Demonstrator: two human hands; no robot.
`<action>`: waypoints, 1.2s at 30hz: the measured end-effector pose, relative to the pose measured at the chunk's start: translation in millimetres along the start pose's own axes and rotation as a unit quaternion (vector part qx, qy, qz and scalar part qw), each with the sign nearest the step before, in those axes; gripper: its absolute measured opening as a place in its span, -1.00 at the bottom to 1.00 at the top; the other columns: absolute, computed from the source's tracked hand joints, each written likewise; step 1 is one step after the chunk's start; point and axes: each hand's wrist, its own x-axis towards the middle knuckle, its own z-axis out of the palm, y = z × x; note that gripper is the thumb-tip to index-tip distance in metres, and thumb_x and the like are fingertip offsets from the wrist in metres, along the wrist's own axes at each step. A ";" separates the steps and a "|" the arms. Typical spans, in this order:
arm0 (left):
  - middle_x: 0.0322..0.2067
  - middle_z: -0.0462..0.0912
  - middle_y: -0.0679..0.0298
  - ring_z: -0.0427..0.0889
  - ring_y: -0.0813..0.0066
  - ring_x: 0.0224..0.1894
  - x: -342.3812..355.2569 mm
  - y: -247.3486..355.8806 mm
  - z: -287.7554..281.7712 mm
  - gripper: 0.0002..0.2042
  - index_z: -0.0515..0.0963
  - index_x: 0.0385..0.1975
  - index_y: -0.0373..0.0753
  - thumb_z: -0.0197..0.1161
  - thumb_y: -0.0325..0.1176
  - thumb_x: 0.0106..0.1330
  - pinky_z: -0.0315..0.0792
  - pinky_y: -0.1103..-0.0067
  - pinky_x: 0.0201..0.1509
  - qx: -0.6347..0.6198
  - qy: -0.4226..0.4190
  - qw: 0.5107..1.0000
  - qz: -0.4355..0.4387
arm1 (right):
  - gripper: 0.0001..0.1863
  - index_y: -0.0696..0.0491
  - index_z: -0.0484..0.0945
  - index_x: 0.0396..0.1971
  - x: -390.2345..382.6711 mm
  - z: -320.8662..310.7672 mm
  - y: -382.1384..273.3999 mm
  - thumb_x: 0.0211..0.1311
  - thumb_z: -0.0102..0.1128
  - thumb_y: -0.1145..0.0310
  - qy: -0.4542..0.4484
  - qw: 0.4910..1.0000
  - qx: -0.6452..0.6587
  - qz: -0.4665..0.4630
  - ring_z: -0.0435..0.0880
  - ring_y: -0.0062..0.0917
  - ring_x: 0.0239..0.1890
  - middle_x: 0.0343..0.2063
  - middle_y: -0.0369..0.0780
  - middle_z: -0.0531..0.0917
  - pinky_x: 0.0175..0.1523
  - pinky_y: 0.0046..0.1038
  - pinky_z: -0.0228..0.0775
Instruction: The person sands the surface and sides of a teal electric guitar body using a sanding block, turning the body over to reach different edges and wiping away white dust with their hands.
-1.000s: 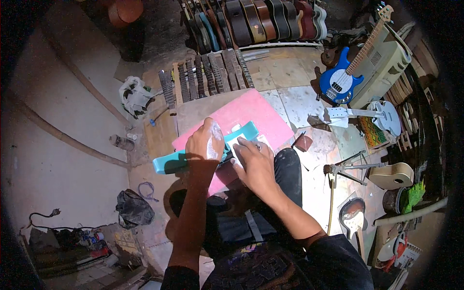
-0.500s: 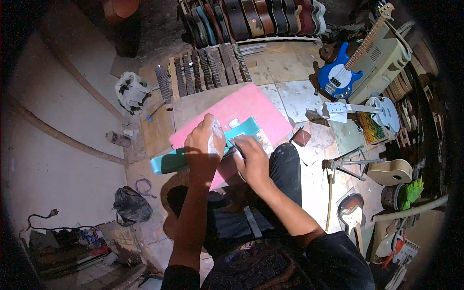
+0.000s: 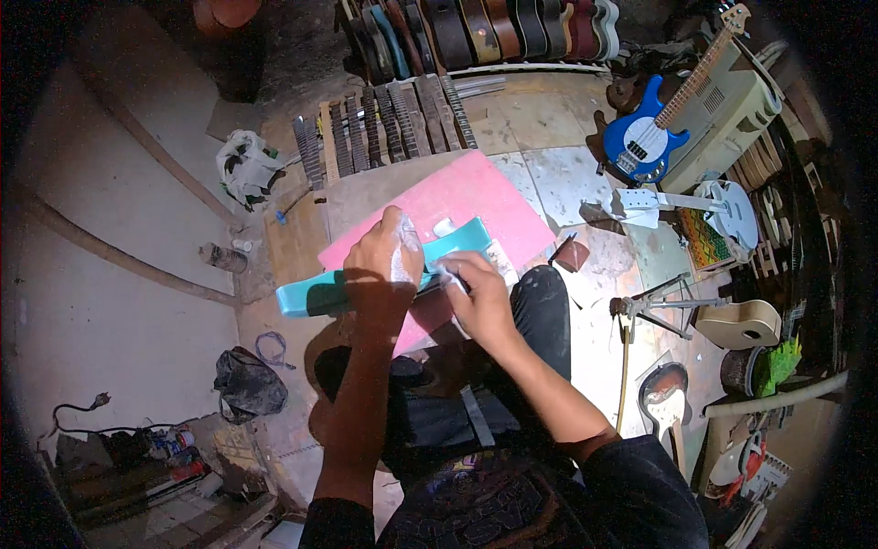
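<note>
A long, glossy turquoise piece (image 3: 457, 240) with a curved outline lies slantwise in front of me, above a pink board (image 3: 508, 201). Its kind is unclear; it resembles a guitar body seen on edge. My left hand (image 3: 382, 261), whitened with powder or paste along the thumb side, is closed round its middle. On the right, my right hand (image 3: 477, 297) has its fingers pinched together against the near edge of the piece. Something small and whitish shows at those fingertips, too hidden to name. A small white object (image 3: 444, 227) rests on the board just beyond the piece.
Guitar necks (image 3: 393, 123) lie in a row beyond the board, with guitar bodies (image 3: 503, 32) racked behind. To the right are a blue bass (image 3: 645, 137), a white guitar (image 3: 722, 215), a metal stand (image 3: 658, 311) and a brown scrap (image 3: 572, 254). A black bag (image 3: 249, 384) sits left.
The turquoise piece has shifted slightly left and away from me at its left end. My right hand has moved a little farther away along its edge. My left hand keeps its hold.
</note>
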 end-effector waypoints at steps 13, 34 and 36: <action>-0.34 0.75 -0.08 0.75 -0.22 -0.24 2.0 2.2 1.7 -0.80 0.52 -0.13 -0.17 0.26 -0.37 0.28 0.57 0.10 -0.18 0.017 -0.013 1.000 -0.024 | -0.78 0.18 0.74 -0.08 -6.4 8.1 1.1 0.31 0.25 0.57 -0.006 0.993 0.111 0.040 0.73 -0.16 0.05 0.00 -0.07 0.73 0.16 -0.27 0.54; -0.37 0.71 -0.10 0.72 -0.21 -0.26 -2.3 -0.4 1.7 -0.82 0.48 -0.18 -0.21 0.26 -0.39 0.25 0.54 0.12 -0.23 -0.004 0.022 0.999 0.034 | -0.77 0.20 0.74 -0.07 0.1 -0.5 3.3 0.30 0.26 0.58 -0.006 0.998 0.051 0.036 0.74 -0.14 0.07 -0.04 -0.01 0.74 0.22 -0.30 0.52; -0.38 0.71 -0.10 0.72 -0.22 -0.26 -2.1 -0.3 0.7 -0.81 0.49 -0.17 -0.21 0.26 -0.39 0.26 0.55 0.11 -0.24 0.009 0.017 1.000 0.025 | -0.77 0.20 0.74 -0.08 -4.4 6.2 -4.5 0.30 0.28 0.56 0.039 0.999 -0.010 -0.003 0.74 -0.15 0.06 -0.05 -0.01 0.74 0.22 -0.32 0.52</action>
